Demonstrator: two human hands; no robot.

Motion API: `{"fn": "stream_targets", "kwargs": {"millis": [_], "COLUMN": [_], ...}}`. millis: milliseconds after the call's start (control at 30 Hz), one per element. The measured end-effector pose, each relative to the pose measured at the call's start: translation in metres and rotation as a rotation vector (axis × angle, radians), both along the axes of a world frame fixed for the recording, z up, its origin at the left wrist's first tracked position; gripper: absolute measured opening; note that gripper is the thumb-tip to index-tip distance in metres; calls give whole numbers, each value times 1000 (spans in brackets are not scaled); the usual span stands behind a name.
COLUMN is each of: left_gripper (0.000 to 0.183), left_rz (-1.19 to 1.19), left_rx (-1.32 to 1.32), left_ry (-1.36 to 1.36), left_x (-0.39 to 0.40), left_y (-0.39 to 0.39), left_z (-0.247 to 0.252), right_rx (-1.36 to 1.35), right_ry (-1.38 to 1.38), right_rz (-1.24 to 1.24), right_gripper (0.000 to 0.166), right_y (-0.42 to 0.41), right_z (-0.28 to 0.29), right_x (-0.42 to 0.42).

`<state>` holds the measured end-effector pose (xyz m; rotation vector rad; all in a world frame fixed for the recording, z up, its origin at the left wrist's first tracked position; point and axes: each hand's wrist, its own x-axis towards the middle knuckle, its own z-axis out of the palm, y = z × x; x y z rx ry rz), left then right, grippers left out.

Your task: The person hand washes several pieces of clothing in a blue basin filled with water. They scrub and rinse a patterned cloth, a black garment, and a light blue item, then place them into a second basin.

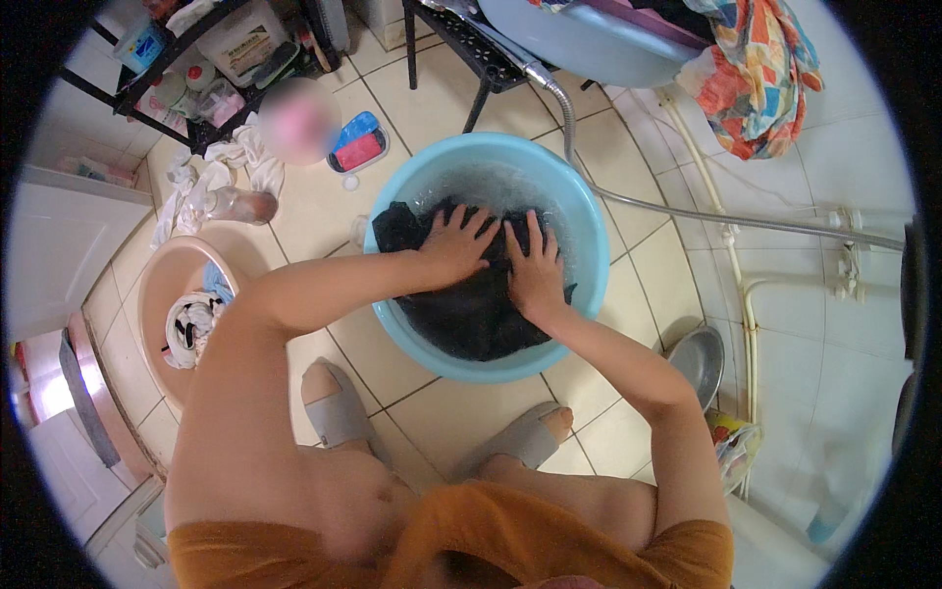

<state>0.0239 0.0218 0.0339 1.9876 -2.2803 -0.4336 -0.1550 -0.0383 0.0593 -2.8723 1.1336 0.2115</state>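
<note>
A light blue plastic basin (600, 247) sits on the tiled floor between my feet, with sudsy water (508, 180) showing towards its far side. Soaked black cloth (471, 320) fills much of it, and one bunched part lies against the left rim. My left hand (458, 249) is laid palm down on the cloth, fingers spread. Just to its right, my right hand (536, 271) also presses on the cloth with its fingers apart. Neither hand visibly grips a fold. The cloth's underside and the basin's bottom are hidden.
A peach basin (158, 309) with clothes stands left. Beyond are a soap box (359, 151), a bottle (243, 205), white cloths (257, 166) and a black rack (158, 81). A metal hose (662, 208) crosses behind the blue basin. A metal bowl (695, 364) leans at right.
</note>
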Motion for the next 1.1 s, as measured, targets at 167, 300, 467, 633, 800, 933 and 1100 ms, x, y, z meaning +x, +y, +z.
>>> {"fn": "stream_targets", "kwargs": {"millis": [167,300,467,633,800,933,1100], "left_gripper": [55,48,54,83,64,29,25], "left_rz": [21,16,185,518,224,-55,-19], "left_rx": [-183,-54,172,-96,172,-123,47], "left_ry": [-140,-4,314,451,826,794,742], "left_x": [1,4,19,-1,-47,-72,-64], "left_y": [-48,-71,-70,-33,-34,-26,-42], "left_z": [-59,-57,-23,-15,5,50,69], "right_rx": [-177,-54,547,1270,1859,1861,1760], "right_ry": [46,72,-694,-1447,-1212,-1182,-1181], "right_rz": [-18,26,-429,-1139,-1178,-1130,-1119], "right_gripper": [53,38,31,39,52,52,52], "right_y": [-37,-67,-71,-40,-43,-44,-39], "right_z": [-42,-35,-16,-27,-21,-16,-33], "right_x": [21,30,6,-17,-13,-11,-12]}}
